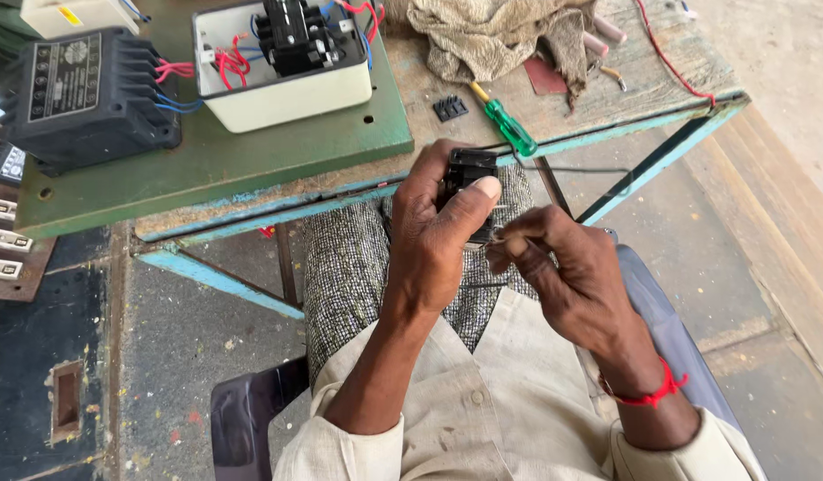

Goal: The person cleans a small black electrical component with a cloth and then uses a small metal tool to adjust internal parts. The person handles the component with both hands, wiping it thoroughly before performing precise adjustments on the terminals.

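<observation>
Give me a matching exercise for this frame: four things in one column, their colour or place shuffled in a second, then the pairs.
Things:
1. screwdriver
2. wrist thread
3. small black part
4. crumpled cloth

Descriptions:
A. red, on the right arm
B. held in the left hand
C. green handle, at the bench edge
D. beige, at the back of the bench

Pairs: 1-C, 2-A, 3-B, 4-D

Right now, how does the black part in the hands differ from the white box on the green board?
The black part is small, dark and gripped by the left hand; the white box is bigger, pale, open-topped and lies untouched on the green board. The white box shows red and blue wires.
</observation>
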